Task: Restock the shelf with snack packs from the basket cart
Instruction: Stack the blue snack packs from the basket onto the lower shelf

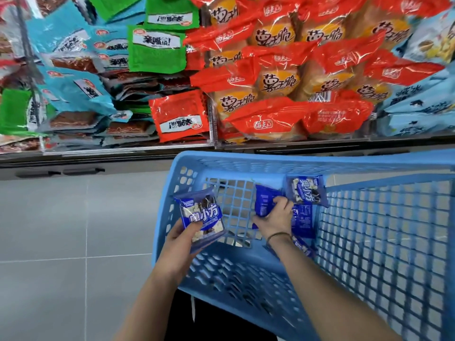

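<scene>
L hand (183, 238) held a blue snack pack (202, 215) face up, thumb & fingers pinching its lower edge, over the left wall of the basket cart (307, 161). R hand (275, 217) was down inside the cart, fingers curled round a 2nd blue pack (263, 201). Just beyond that grip lay a 3rd pack (307, 190), label up; a 4th pack (303, 221) sat right beside the knuckles. Shelf (128, 150) w/ red bags (275, 80) stood well beyond both hands.

Five blue snack packs (202, 215), one basket cart (295, 161), one left hand (182, 238), one right hand (275, 217)
</scene>
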